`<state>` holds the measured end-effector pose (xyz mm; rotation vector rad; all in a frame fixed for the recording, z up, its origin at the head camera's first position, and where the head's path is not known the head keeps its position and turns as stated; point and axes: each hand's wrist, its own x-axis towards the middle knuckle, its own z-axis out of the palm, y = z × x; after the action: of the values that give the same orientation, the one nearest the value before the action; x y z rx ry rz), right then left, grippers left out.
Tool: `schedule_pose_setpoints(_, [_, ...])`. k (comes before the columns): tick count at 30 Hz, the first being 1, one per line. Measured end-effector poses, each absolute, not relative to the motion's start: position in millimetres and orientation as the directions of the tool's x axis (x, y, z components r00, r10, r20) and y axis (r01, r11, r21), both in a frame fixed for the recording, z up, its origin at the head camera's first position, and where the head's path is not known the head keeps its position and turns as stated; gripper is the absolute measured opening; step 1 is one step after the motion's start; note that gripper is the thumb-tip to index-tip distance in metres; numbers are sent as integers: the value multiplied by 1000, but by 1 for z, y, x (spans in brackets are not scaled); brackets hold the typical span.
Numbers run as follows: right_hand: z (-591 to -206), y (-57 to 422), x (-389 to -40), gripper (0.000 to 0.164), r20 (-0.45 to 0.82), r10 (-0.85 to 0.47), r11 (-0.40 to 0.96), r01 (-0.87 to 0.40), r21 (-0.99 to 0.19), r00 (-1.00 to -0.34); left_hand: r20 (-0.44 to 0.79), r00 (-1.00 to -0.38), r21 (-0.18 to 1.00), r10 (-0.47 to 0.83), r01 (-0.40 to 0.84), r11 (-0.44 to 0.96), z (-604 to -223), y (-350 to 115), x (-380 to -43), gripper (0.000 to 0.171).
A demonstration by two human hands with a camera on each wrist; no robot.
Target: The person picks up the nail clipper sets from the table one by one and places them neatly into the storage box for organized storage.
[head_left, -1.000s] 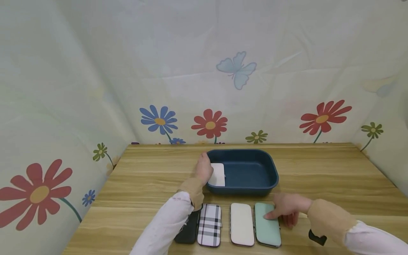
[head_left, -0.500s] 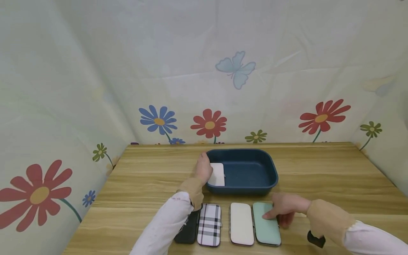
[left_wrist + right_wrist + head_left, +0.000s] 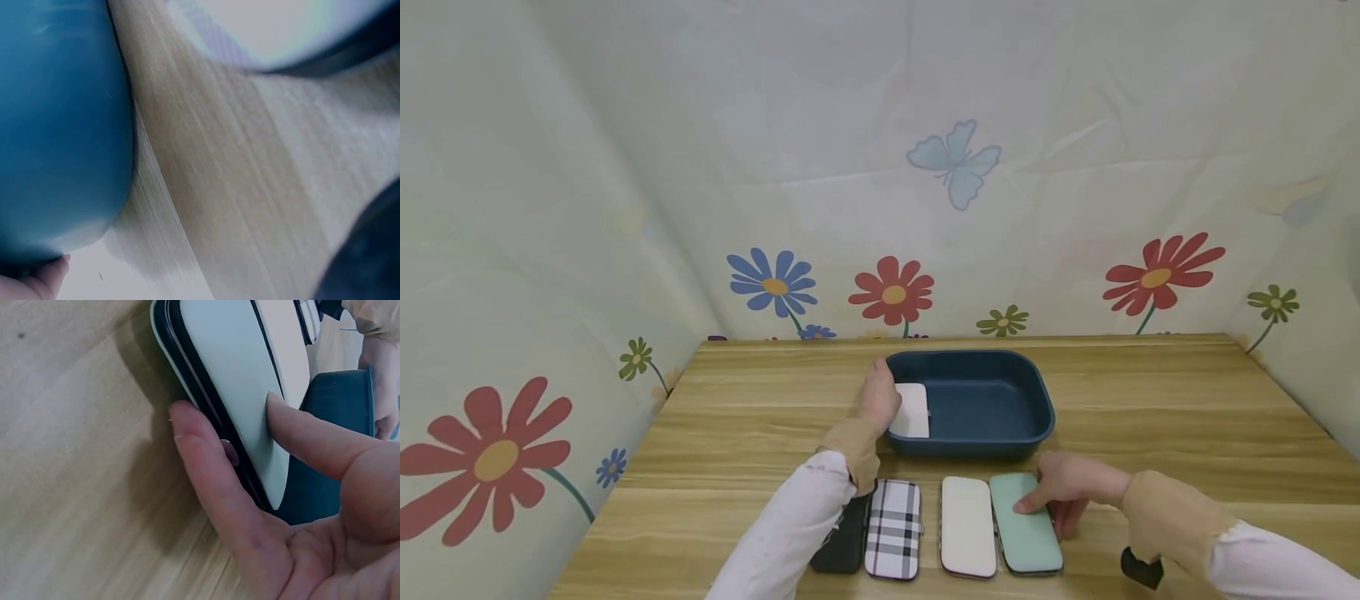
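The hands are apart, each engaged with a different thing. The mint-green clasp case (image 3: 1032,543) is pinched by the right hand (image 3: 1071,490), with the thumb laid on its top face and a finger set along the dark side edge, beside the small clasp (image 3: 230,452). Purchase on a flat, smooth body is presumably given by this top-and-edge hold. The case is found in front of the right end of the blue bin (image 3: 973,448); whether it is fully lifted from the worktop (image 3: 752,408) cannot be told.

The left end of the bin is gripped by the left hand (image 3: 877,398), curled at the rim, probably so that the bin is steadied. Inside the bin, against that same end, a white case (image 3: 913,412) is seen, partly covered by the left hand.

In front of the bin, a cream case (image 3: 968,529) is laid flat just beside the green one, which is slightly askew to it. A plaid case (image 3: 892,531) and a black case (image 3: 844,537), partly hidden by the left sleeve (image 3: 778,533), are laid in front of the bin's left end. Behind the bin, a flower-printed cloth (image 3: 835,208) is hung.
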<state>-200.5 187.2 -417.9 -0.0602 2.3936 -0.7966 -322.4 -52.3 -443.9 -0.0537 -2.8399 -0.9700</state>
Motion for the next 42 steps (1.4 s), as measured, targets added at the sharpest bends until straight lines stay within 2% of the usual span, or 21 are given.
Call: schedule_pose_setpoints(42, [-425,187,-198,33,-518,-203,824,141,-548,-831,173,-985,593,-9,96,799,-446,-54,-323,42])
